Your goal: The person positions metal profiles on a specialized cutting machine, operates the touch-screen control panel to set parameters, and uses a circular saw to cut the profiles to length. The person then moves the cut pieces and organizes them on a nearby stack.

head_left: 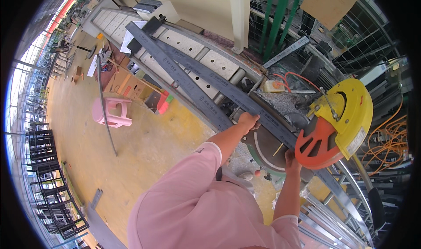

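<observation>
Pink stool on yellowish floor; thin dark bar crosses it. Cardboard box beyond stool, slightly right. Black frames stacked well left of stool. Green posts, brown board far right of stool; orange cable tangled farther right.

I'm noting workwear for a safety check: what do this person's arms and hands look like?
The left sleeve and right sleeve are pink and short, each with a thin pale line at the cuff. The left hand and right hand are bare, without gloves.
</observation>
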`<state>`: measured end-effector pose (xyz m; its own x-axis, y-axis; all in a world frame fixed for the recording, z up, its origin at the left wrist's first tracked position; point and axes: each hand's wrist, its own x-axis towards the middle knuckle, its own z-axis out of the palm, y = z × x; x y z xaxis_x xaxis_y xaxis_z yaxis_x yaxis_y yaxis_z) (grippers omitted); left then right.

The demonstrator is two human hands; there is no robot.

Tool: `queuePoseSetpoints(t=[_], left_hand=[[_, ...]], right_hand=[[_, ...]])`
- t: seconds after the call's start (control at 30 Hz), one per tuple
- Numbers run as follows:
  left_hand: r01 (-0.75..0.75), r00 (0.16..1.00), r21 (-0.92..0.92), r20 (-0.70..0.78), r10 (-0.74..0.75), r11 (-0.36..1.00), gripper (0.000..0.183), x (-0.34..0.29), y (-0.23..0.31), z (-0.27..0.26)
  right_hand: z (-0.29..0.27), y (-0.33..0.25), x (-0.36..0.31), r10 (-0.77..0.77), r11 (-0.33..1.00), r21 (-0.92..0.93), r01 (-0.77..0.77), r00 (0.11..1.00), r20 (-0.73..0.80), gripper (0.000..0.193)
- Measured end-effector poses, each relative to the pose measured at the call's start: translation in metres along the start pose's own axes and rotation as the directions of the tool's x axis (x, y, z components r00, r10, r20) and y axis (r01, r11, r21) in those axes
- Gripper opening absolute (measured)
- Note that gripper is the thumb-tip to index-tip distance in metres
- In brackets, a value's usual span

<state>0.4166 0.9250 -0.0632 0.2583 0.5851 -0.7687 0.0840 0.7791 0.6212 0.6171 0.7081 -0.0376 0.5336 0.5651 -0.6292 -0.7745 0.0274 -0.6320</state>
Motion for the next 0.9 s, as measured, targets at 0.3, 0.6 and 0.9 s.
queuePoseSetpoints(t=[0.3,0.6,0.9], left_hand=[[-0.051,0.998,-0.012,-0.027,0.051,0.999,0.028,-0.011,0.017,-0.004],[0.020,0.999,0.046,-0.031,-0.019,0.999,0.016,0.009,0.013,-0.012],[-0.018,0.998,0.021,-0.053,0.019,1.000,0.018,0.013,0.012,-0.010]], right_hand=[[-0.007,-0.011,-0.002,0.131,0.964,-0.245,-0.107,0.988,0.086,0.044],[0.120,-0.211,-0.200,-0.847,0.515,-0.243,0.822,0.532,0.002,0.043],[0.112,-0.118,-0.283,-0.798,0.590,0.355,0.725,0.458,0.392,0.057]])
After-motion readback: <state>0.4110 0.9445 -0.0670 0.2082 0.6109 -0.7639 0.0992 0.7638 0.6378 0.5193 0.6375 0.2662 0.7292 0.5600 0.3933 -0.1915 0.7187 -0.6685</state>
